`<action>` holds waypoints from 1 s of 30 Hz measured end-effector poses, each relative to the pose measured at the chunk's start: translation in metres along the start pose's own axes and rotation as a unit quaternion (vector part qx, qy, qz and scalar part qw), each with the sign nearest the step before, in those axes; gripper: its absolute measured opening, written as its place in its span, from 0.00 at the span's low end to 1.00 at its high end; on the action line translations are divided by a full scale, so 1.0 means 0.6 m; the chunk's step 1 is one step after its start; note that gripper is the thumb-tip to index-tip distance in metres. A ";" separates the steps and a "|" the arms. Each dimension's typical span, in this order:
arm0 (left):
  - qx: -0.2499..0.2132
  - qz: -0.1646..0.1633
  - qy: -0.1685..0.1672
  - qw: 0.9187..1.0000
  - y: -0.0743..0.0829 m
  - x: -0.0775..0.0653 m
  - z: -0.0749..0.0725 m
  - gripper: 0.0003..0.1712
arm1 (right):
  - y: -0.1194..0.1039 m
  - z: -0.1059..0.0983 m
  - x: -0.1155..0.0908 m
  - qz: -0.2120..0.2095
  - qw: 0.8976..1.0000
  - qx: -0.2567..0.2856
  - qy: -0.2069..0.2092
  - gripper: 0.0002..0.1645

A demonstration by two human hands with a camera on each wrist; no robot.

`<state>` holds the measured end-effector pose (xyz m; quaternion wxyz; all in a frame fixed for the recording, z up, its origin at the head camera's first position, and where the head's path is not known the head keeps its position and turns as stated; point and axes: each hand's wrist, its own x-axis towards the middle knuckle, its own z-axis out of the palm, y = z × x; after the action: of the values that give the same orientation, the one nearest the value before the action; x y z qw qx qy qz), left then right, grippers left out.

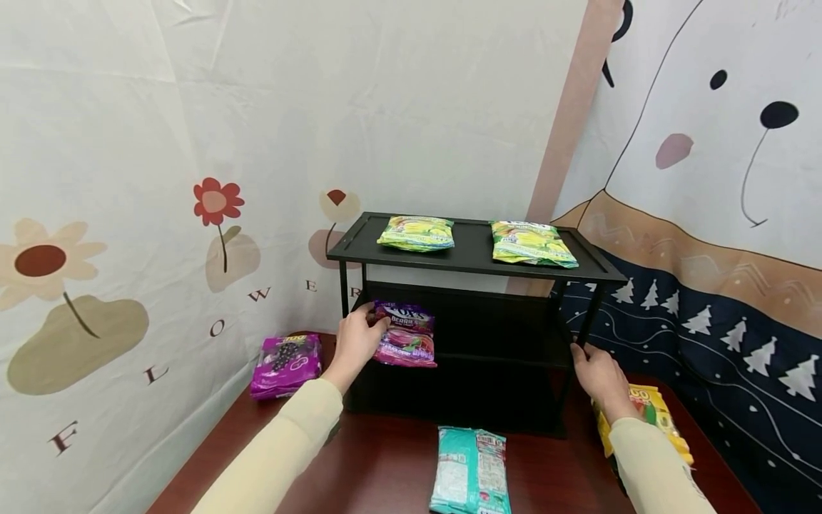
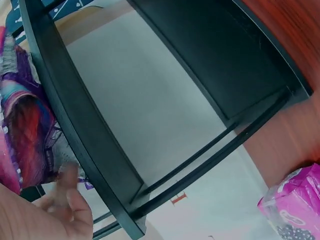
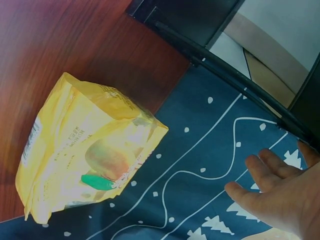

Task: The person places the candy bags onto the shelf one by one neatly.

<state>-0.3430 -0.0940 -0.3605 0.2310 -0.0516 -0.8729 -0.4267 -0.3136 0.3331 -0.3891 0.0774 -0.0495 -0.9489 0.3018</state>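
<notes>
Creased pale cloth (image 1: 417, 107) printed with flowers backs a dark reddish, wood-grained table (image 1: 385, 457). At far left lies a glossy purple bag (image 1: 287, 364) with a grape picture, its contents hidden. Beside it the left hand (image 1: 356, 343) pinches the left edge of a crinkled Fox's berries bag (image 1: 407, 339), held at the left end of the black rack (image 1: 472, 243), below the top board; whether the bag rests on the middle shelf I cannot tell. Two plump green-and-yellow bags (image 1: 417, 233) lie on that flat top board. In front of the rack, a teal bag (image 1: 472, 467) reaches the picture's lower edge. The right hand (image 1: 600, 378) touches the right front post, fingers loosely bent; I cannot tell whether it grips. A puffy yellow bag (image 3: 90, 150) stands rightmost, partly behind the right sleeve (image 1: 648, 457) in the head view.
</notes>
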 end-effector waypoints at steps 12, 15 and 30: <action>0.094 0.167 0.027 0.981 -0.006 -0.036 -0.003 0.20 | 0.000 0.003 -0.001 -0.009 1.000 -0.004 0.019 0.40; 0.137 0.213 0.032 0.967 -0.009 -0.048 -0.002 0.22 | 0.000 0.003 -0.002 -0.008 1.000 -0.003 0.020 0.40; 0.271 0.375 0.054 0.885 -0.033 -0.096 0.009 0.32 | -0.001 0.002 -0.002 0.004 1.000 -0.003 0.006 0.43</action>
<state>-0.2994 -0.0961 -0.4038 0.4252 -0.2875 -0.8563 -0.0573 -0.3126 0.3317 -0.3899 0.0819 -0.0554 -0.9493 0.2985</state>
